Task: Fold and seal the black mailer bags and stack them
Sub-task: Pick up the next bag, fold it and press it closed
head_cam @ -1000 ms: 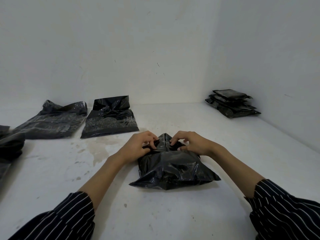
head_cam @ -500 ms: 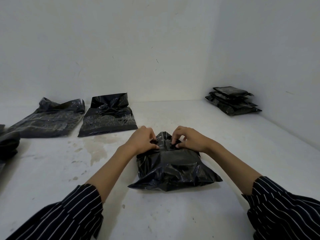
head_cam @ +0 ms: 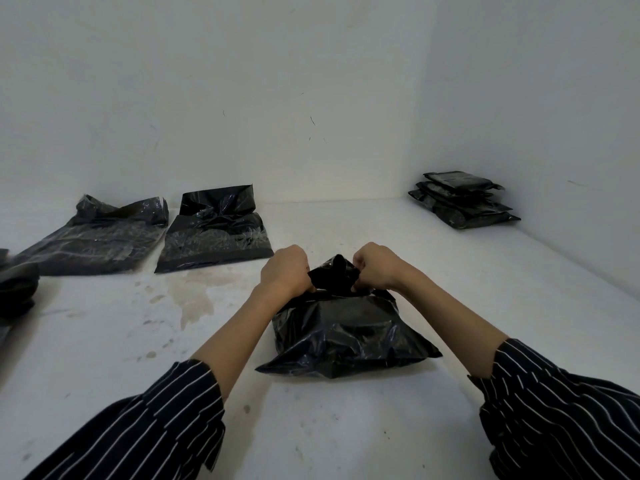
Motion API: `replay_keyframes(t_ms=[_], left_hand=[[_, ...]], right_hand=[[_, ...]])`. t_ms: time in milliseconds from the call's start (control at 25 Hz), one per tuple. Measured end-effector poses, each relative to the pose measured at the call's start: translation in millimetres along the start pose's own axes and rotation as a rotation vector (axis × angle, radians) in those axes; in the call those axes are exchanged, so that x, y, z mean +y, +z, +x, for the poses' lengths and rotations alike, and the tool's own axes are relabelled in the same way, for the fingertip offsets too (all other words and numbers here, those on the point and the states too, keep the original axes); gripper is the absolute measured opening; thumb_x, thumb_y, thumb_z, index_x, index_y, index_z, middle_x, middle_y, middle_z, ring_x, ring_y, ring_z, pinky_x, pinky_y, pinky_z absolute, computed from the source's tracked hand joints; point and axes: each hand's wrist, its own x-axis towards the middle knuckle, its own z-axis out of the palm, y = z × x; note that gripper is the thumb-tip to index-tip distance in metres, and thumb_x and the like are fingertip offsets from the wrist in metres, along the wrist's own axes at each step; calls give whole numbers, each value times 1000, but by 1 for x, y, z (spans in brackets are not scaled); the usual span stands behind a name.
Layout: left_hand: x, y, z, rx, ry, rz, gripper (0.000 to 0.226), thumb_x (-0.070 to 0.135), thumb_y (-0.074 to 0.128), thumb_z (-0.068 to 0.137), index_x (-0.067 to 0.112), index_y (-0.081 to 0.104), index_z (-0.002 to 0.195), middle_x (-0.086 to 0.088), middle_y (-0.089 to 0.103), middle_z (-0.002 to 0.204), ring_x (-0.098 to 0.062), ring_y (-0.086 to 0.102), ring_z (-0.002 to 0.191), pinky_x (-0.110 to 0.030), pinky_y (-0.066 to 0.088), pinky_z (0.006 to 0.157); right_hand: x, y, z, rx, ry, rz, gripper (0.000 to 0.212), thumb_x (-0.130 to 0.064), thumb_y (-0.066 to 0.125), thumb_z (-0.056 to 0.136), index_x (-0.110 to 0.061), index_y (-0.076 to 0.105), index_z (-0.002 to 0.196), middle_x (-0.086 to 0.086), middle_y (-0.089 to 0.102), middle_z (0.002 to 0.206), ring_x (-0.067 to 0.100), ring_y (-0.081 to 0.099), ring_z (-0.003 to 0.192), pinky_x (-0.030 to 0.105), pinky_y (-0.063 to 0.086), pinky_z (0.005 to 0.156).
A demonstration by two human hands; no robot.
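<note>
A filled black mailer bag [head_cam: 346,334] lies on the white surface just in front of me. My left hand [head_cam: 285,270] grips the left side of its crumpled top flap, fingers curled. On the flap's right side my right hand [head_cam: 375,266] grips it the same way. The flap stands up between the two hands. A stack of sealed black mailer bags [head_cam: 462,199] sits at the far right against the wall. Two unsealed black bags lie at the back left, one [head_cam: 214,233] nearer the middle and one [head_cam: 93,237] further left.
More black plastic [head_cam: 15,289] shows at the left edge, partly cut off. White walls close the back and right side. The white surface [head_cam: 138,341] has stains left of my left arm.
Both hands have pulled the bag's top flap up and toward me, bunching it between them. The bag's body has stayed in place.
</note>
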Motion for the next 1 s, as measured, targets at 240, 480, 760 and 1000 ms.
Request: replay_keyframes(t_ms=[240, 480, 760, 1000], left_hand=[[4, -8, -27, 281, 90, -39, 11, 13, 66, 82, 14, 65, 93, -2, 66, 95, -25, 61, 91, -30, 42, 66], [5, -8, -51, 346, 239, -373, 14, 2, 65, 77, 15, 61, 81, -1, 63, 84, -22, 62, 79, -36, 51, 76], [-6, -2, -85, 232, 530, -448, 40, 6, 59, 86, 27, 61, 119, 4, 56, 107, 0, 54, 101, -9, 38, 94], [-20, 11, -93, 241, 625, -368, 39, 45, 58, 83, 32, 61, 119, 11, 52, 107, 0, 53, 100, -11, 39, 92]], right_hand=[[-7, -5, -20, 282, -54, 88, 16, 4, 58, 72, -11, 54, 73, 7, 62, 79, 28, 58, 67, 32, 51, 61], [-7, -9, -52, 423, -170, 445, 27, 11, 51, 71, -16, 52, 69, 7, 64, 75, 26, 67, 64, 33, 53, 58], [6, -1, -87, 411, -327, 430, 37, 3, 56, 76, -21, 72, 99, -1, 68, 98, 12, 61, 95, 24, 47, 86], [10, 16, -111, 360, -437, 439, 37, -2, 57, 86, -25, 69, 111, -5, 59, 108, 1, 56, 94, 9, 39, 85]])
